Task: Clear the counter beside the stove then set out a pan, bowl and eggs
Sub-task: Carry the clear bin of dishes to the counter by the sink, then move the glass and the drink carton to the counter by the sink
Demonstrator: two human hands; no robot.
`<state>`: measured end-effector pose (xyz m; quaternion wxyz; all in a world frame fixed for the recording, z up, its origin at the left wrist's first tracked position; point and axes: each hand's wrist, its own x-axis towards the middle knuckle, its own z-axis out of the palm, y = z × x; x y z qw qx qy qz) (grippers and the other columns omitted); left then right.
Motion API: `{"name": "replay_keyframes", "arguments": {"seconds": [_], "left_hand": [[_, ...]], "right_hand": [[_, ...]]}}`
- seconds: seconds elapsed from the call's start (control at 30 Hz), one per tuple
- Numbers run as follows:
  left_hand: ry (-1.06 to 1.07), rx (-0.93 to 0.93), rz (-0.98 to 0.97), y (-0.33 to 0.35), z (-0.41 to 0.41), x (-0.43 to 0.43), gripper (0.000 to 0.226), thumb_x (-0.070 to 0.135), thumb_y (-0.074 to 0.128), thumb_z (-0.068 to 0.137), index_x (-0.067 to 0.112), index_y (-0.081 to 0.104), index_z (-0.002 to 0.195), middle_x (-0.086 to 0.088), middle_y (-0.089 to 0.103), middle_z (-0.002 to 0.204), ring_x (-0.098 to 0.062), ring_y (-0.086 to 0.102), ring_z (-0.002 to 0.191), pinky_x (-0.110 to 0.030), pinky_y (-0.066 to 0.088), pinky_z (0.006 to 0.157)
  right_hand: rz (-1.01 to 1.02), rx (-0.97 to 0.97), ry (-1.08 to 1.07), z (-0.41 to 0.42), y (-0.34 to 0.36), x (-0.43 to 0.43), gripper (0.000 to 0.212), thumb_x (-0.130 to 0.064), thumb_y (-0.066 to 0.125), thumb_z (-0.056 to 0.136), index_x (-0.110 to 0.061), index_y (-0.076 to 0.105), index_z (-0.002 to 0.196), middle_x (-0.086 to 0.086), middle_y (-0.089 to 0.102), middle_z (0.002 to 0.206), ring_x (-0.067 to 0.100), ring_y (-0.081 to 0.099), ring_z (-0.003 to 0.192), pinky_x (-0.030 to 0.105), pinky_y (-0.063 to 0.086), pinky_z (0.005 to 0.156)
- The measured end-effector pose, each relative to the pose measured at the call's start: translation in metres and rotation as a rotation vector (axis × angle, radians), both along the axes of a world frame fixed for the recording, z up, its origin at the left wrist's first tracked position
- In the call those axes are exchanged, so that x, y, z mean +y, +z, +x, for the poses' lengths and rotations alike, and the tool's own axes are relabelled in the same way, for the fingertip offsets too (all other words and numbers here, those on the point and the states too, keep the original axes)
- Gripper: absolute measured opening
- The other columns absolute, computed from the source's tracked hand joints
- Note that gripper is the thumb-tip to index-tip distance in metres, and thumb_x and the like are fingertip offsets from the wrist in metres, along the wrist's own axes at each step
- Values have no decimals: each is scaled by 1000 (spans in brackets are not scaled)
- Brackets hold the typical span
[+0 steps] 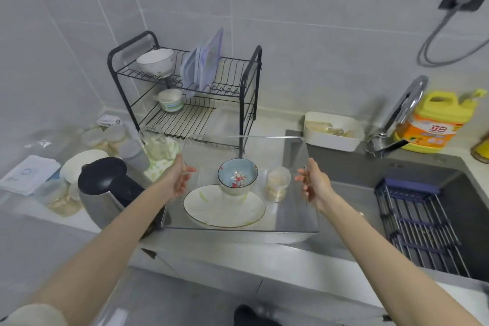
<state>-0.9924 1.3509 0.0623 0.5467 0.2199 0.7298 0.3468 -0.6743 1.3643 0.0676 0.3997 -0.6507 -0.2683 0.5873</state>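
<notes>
A clear plastic tray [291, 219] hangs level over the counter, just left of the sink. My left hand [177, 180] grips its left edge and my right hand [313, 184] grips its right edge. Inside the tray's outline I see a white oval plate [225, 210], a blue flowered bowl [237, 176] resting on the plate's far rim, and a small glass jar [276, 184]. I cannot tell whether these stand on the tray or lie under it. No pan or eggs are in view.
A black-lidded kettle [105, 182] stands close to my left forearm. Behind it are jars and a plate [79, 164]. A black dish rack [190, 92] with bowls and lids fills the back. The sink [423, 174] with a blue drying rack [415, 222] is right.
</notes>
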Motion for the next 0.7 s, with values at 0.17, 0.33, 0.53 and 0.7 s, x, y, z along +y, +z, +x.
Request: {"name": "replay_keyframes", "arguments": {"seconds": [0.17, 0.33, 0.53, 0.7], "left_hand": [[61, 16, -23, -11, -11, 23, 63, 59, 18, 98, 15, 61, 87, 2, 37, 63, -11, 27, 52, -23, 22, 48], [80, 30, -33, -15, -18, 35, 61, 56, 19, 99, 14, 61, 84, 1, 36, 63, -12, 26, 52, -23, 21, 48], [87, 29, -36, -20, -21, 42, 61, 56, 19, 100, 14, 61, 86, 1, 36, 62, -12, 28, 51, -22, 23, 47], [112, 114, -4, -27, -23, 45, 49, 48, 24, 102, 13, 58, 93, 0, 56, 72, -12, 46, 47, -21, 35, 43]], "right_hand": [[-43, 14, 21, -11, -11, 28, 42, -47, 37, 99, -13, 55, 81, 0, 59, 63, 9, 35, 39, 17, 27, 32], [-70, 27, 29, -17, -21, 42, 40, -46, 37, 99, -15, 52, 79, -3, 59, 58, 8, 34, 37, 19, 26, 32], [-77, 48, 49, -16, -28, 52, 42, -45, 35, 100, -15, 52, 77, -2, 59, 59, 7, 33, 35, 18, 24, 33], [-66, 41, 102, -14, -28, 53, 45, -44, 30, 102, -11, 53, 82, 5, 61, 69, 7, 44, 35, 15, 32, 32]]}}
